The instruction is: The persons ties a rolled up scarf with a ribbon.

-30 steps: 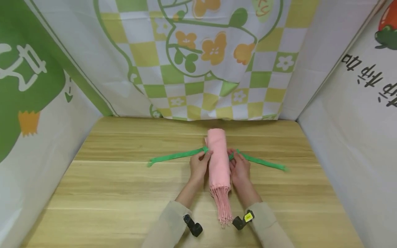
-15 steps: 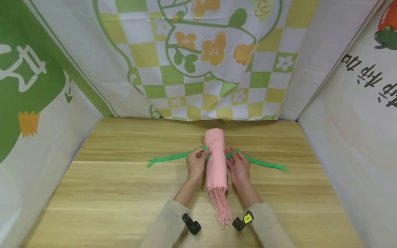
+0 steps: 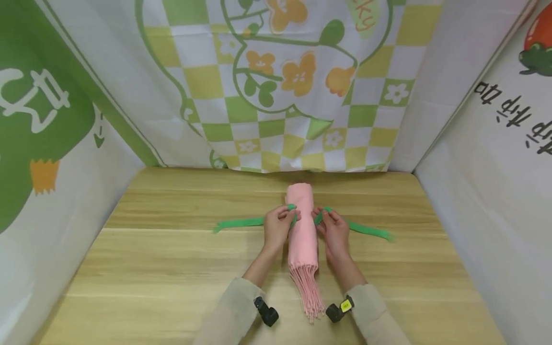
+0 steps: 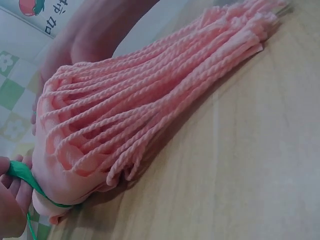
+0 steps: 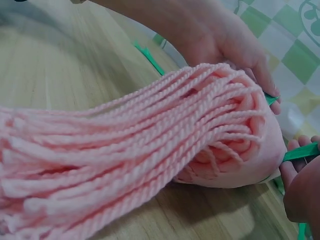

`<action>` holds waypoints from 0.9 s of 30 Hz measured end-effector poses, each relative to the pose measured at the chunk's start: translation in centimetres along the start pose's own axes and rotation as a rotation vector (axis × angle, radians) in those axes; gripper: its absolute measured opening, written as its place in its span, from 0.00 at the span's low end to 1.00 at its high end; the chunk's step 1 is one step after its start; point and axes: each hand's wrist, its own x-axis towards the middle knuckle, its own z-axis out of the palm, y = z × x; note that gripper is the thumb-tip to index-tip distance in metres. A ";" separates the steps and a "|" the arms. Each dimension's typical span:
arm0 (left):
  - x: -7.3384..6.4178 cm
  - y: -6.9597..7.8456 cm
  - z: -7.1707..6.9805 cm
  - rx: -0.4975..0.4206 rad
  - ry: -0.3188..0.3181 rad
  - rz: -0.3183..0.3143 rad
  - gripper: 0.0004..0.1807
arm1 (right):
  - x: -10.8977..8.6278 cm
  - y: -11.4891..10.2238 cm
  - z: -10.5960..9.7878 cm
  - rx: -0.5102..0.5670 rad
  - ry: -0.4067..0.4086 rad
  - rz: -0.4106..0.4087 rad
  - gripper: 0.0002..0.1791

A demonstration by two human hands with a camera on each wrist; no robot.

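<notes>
A rolled pink scarf (image 3: 301, 230) with twisted fringe (image 5: 125, 145) lies lengthwise in the middle, its fringe toward me. Beneath the roll passes a green ribbon (image 3: 368, 230), with a loose end out on each side. My left hand (image 3: 276, 227) pinches the ribbon between thumb and fingers at the roll's left side, fingertips over the scarf. On the other side my right hand (image 3: 336, 235) pinches the ribbon close to the scarf. In the left wrist view the ribbon (image 4: 47, 195) runs from the pinching fingers down under the roll.
The scarf rests on a wooden table (image 3: 172, 268). At the table's back hangs a green and yellow checked cloth (image 3: 297, 120). White printed panels stand at the left (image 3: 99, 191) and right (image 3: 483, 201). Small black cameras (image 3: 266, 311) sit on both wrists.
My left hand has drawn its part of the ribbon up and in over the scarf's left edge, and the left loose end has shortened. The right hand keeps its pinch. The head view has tilted slightly.
</notes>
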 end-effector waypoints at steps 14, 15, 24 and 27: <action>0.5 0.6 0.6 0.014 -0.024 -0.012 0.10 | 0.2 -0.1 -0.2 -0.116 0.023 -0.064 0.17; 0.4 0.7 0.6 0.023 -0.022 -0.008 0.10 | 0.2 -0.1 -0.1 -0.118 0.028 -0.071 0.17; 0.6 0.9 0.8 0.170 0.011 0.054 0.08 | 0.2 -0.2 0.3 -0.206 -0.026 -0.106 0.15; 0.7 1.0 0.9 0.178 -0.002 0.055 0.09 | 0.3 -0.3 0.4 -0.213 -0.030 -0.113 0.15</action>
